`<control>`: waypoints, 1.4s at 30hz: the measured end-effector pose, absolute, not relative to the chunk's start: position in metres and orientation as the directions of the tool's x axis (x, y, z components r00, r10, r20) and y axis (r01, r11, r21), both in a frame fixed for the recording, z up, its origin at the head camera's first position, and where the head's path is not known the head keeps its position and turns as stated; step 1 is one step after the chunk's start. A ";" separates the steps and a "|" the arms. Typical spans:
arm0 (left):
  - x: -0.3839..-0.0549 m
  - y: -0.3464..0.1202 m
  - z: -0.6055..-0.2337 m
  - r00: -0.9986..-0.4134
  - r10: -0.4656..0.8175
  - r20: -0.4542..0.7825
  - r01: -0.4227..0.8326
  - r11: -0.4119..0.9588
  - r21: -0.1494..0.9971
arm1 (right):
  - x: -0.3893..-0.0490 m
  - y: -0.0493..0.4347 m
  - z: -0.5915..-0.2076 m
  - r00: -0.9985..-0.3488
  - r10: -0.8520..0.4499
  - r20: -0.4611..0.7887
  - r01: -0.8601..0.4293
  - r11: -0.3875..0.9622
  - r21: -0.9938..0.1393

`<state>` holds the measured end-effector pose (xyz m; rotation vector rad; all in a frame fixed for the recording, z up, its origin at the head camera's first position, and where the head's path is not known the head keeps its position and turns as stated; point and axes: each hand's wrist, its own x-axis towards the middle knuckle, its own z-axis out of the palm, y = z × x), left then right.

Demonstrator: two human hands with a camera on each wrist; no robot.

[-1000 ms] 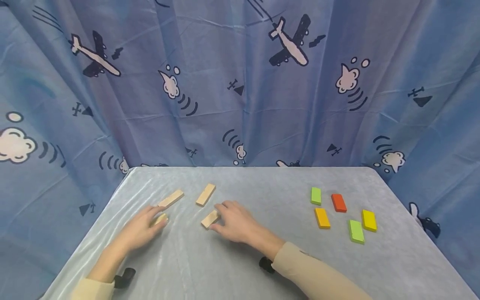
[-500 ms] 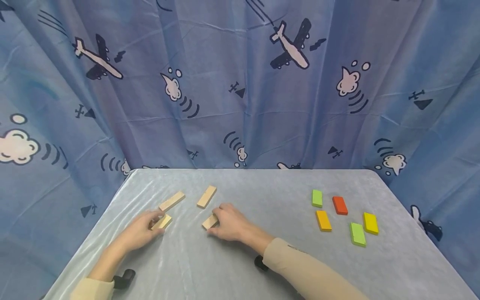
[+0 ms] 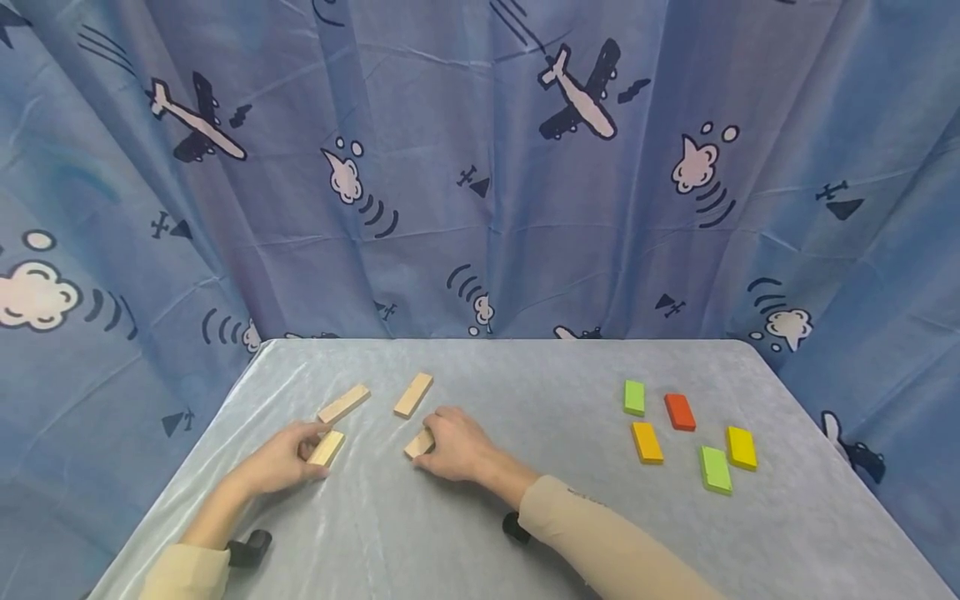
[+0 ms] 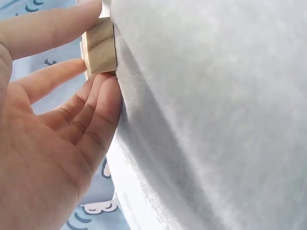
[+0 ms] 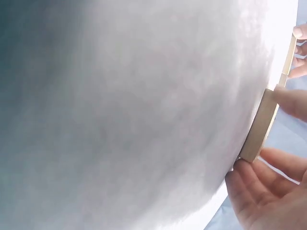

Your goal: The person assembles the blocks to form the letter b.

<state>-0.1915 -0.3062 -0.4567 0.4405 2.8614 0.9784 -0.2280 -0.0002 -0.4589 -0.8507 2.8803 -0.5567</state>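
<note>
My left hand (image 3: pixel 281 458) pinches a plain wooden block (image 3: pixel 326 449) between thumb and fingers, low on the cloth-covered table. In the left wrist view the block's end (image 4: pixel 101 50) shows between the thumb and the fingertips. To its right, my right hand (image 3: pixel 461 446) grips a second wooden block (image 3: pixel 419 444), partly hidden under the fingers. The right wrist view shows that block (image 5: pixel 259 127) lying along the cloth, thumb at one end and fingers at the other. Just behind the hands lie two more wooden blocks, one at the left (image 3: pixel 344 403) and one nearer the middle (image 3: pixel 413 395).
On the right side of the table (image 3: pixel 540 375) lie several coloured blocks: a green one (image 3: pixel 634 397), a red one (image 3: pixel 680 412), an orange one (image 3: pixel 647 442), a yellow one (image 3: pixel 742 447) and another green one (image 3: pixel 716 470). A blue curtain (image 3: pixel 480 167) hangs behind.
The left hand's block, mostly covered by fingers before, now shows more and has turned to a steeper slant. The right hand has drawn in closer round its block. The other blocks lie as before.
</note>
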 end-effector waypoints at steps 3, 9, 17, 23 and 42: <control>-0.193 -0.307 -0.458 -0.956 0.292 0.006 0.234 0.755 0.612 | -0.229 0.003 -0.459 -0.835 -0.551 0.011 -0.505 0.758 -0.413; -0.193 -0.310 -0.459 -0.960 0.278 0.001 0.215 0.739 0.638 | -0.232 0.015 -0.455 -0.793 -0.609 -0.006 -0.533 0.699 -0.478; -0.193 -0.309 -0.459 -0.965 0.262 -0.017 0.188 0.732 0.655 | -0.229 0.043 -0.448 -0.745 -0.667 -0.006 -0.568 0.639 -0.519; -0.193 -0.308 -0.459 -0.963 0.270 -0.009 0.198 0.729 0.656 | -0.227 0.068 -0.447 -0.740 -0.673 -0.009 -0.558 0.621 -0.550; -0.192 -0.306 -0.454 -0.963 0.268 -0.027 0.191 0.747 0.636 | -0.226 0.143 -0.458 -0.736 -0.675 0.048 -0.557 0.564 -0.610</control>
